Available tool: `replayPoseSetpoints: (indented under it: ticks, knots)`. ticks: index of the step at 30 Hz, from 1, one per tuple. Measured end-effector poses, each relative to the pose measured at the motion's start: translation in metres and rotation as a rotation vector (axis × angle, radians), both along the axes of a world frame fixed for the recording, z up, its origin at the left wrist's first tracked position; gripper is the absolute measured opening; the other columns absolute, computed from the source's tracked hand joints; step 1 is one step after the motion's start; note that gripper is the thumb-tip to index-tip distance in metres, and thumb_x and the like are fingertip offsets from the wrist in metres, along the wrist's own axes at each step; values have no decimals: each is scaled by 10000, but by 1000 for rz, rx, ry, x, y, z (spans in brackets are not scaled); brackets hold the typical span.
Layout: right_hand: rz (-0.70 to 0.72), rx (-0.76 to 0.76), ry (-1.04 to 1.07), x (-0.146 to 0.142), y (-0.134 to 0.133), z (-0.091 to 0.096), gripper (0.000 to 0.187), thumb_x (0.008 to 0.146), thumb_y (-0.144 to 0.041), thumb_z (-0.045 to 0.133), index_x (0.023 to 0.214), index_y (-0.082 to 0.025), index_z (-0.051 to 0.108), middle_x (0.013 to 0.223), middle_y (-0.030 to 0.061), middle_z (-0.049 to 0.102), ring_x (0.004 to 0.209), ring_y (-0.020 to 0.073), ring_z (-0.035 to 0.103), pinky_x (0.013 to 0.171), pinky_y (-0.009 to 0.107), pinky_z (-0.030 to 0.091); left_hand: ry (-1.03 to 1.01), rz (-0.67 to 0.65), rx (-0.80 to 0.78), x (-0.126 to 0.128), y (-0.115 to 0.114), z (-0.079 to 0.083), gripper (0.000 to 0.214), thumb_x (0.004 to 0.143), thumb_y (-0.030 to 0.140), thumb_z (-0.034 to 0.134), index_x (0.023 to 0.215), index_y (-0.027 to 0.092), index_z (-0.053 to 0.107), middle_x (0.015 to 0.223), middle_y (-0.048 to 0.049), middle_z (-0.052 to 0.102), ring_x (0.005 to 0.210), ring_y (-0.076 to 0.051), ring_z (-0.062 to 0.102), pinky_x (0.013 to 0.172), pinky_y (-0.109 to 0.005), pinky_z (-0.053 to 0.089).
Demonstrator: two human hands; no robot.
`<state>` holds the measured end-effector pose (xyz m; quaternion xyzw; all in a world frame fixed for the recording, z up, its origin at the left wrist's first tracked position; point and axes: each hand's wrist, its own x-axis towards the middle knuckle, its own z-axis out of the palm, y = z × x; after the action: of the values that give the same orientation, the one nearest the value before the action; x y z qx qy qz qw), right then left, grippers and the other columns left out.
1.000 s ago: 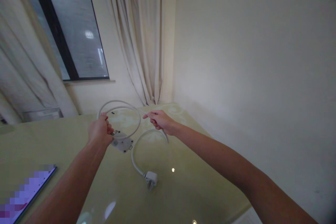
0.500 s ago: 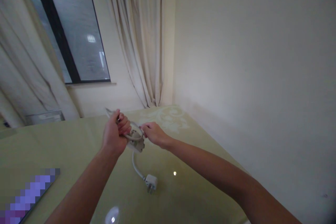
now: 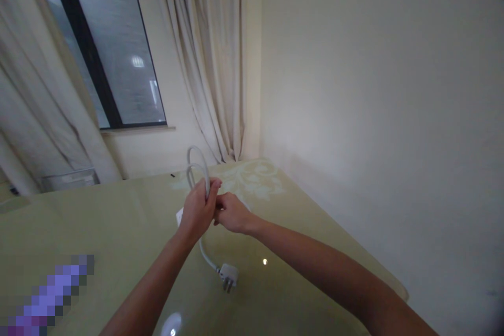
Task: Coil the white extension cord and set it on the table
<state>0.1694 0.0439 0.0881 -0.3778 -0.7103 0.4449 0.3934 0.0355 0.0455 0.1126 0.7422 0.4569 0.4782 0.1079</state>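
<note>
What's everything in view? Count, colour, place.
Cable: 1, white, looped at the left hand
Plug: 1, white, on the table
Block: 1, white, mostly hidden behind the left hand
Table: 1, yellow-green, below the hands
Pixelated patch: 1, purple, lower left
Small piece: 1, dark, far table edge
Box-like thing: 1, greyish, beyond table, left
Curtains: 2, cream, flanking window
Window: 1, dark-framed, upper left
Walls: 2, off-white, behind and right
Left hand: 1, bare, holding cable
Right hand: 1, bare, beside left; grip unclear
</note>
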Motion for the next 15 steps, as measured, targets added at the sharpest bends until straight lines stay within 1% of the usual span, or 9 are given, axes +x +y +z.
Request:
replayPoseSetpoints:
  ticks: [1,3,5,7,9,10,12,14,15]
  knots:
    - [-36,59,10,0,1,-4,161,704,-29,572,712,-145,684,623,-7,609,577,124,586,593,242,455,93,17,-7,0,0,-1,402,1032,511,365,1015,219,642,978,-97,736,985,-271,694,880,-372,480]
    - [-75,145,98,0,3,-10,116,720,-60,612,726,-145,691,622,-14,611,579,116,573,589,232,445,288,80,-31,-1,-1,-3,424,1045,488,315,1045,218,641,908,-99,734,923,-279,711,823,-368,486]
    - [-79,153,233,-1,6,-14,74,741,-124,663,796,-148,706,675,-8,646,612,117,587,595,225,455,426,159,-45,-3,2,-3,418,1045,439,306,1056,204,652,862,-113,731,838,-283,719,752,-360,485]
    - [-52,105,316,0,8,-16,187,747,-182,710,932,-155,718,765,4,691,643,123,617,596,224,473,446,212,-41,-8,7,-3,390,1028,397,345,1022,185,673,830,-128,730,769,-278,718,703,-348,482]
    - [3,62,286,7,9,-14,305,770,-231,738,1069,-168,719,855,20,719,627,114,616,574,219,468,349,240,-70,-17,14,-3,388,1014,395,370,931,184,684,726,-110,709,677,-258,703,662,-334,479]
    - [33,60,231,12,10,-12,318,799,-262,738,1104,-172,724,865,23,722,605,103,597,562,214,455,260,269,-110,-24,18,-2,410,1013,418,364,884,191,679,651,-89,685,621,-248,686,634,-326,476]
    - [78,94,90,27,11,-5,278,877,-328,705,1095,-162,753,803,18,711,572,90,548,554,208,424,46,348,-196,-39,24,1,464,1009,487,338,810,209,652,538,-50,632,521,-234,638,562,-316,462]
    - [81,168,-38,41,11,5,269,944,-363,652,1030,-144,781,692,2,667,570,94,523,568,212,398,-130,401,-235,-53,28,3,478,992,545,344,771,222,620,525,-38,637,494,-229,619,510,-306,446]
    - [66,217,-86,45,11,9,277,968,-366,629,1001,-141,788,658,-5,647,578,100,522,579,216,390,-174,392,-236,-56,29,3,473,980,562,362,758,224,606,541,-40,655,505,-227,626,505,-301,446]
